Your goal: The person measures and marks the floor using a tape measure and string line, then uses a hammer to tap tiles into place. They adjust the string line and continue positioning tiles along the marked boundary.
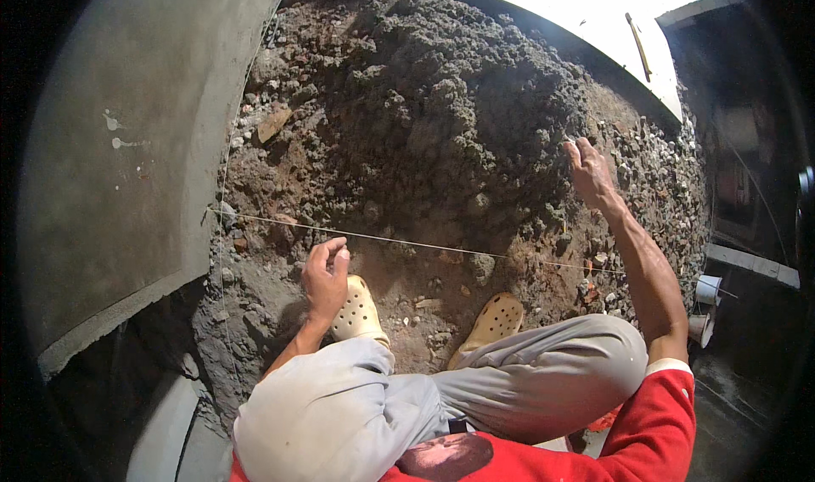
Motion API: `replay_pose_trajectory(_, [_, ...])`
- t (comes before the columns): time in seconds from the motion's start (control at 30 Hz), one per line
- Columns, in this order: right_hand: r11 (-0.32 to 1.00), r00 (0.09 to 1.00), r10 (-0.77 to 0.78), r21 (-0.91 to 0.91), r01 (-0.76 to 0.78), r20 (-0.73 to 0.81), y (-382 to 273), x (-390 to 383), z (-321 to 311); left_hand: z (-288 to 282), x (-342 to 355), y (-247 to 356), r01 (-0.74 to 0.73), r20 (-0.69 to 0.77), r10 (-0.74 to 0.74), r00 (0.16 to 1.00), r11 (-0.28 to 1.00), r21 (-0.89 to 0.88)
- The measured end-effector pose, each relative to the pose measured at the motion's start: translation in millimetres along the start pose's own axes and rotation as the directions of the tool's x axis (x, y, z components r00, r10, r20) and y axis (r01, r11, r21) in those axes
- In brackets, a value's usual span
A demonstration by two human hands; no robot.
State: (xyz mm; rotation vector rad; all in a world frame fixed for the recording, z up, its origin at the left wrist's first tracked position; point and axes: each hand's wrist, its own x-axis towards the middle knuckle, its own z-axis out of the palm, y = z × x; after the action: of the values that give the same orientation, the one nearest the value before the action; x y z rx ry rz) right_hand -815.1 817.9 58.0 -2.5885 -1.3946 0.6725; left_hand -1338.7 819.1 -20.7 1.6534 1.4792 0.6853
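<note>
A heap of damp grey mortar mix [458, 100] spreads over the rubble ground in front of me. A thin taut string [407, 243] crosses from the left wall to the right side. My left hand [326, 278] is just below the string, above my left clog, its fingers curled toward the thumb; whatever they may hold is hidden. Reaching further out, my right hand [589, 172] is over the heap's right edge, fingers stretched forward and slightly apart. I see nothing held in it.
A smooth cement wall [136, 159] stands at left, with another string along its base. My cream clogs [358, 316] rest on the dirt near the string. Gravel [662, 176] lies at right, below a white board [611, 36]. A white pipe end [708, 290] is near my right elbow.
</note>
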Motion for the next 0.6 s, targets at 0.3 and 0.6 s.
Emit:
replay_pose_trajectory(0.3, [0.989, 0.981, -0.151, 0.012, 0.151, 0.125, -25, -18, 17, -21, -1, -11, 0.123, -0.077, -0.123, 0.989, 0.992, -0.009])
replay_pose_trajectory(0.6, [0.929, 0.958, -0.098, 0.37, -0.009, 0.27, -43, -42, -15, -41, -9, -14, 0.136, -0.147, -0.124, 0.981, 0.988, 0.075])
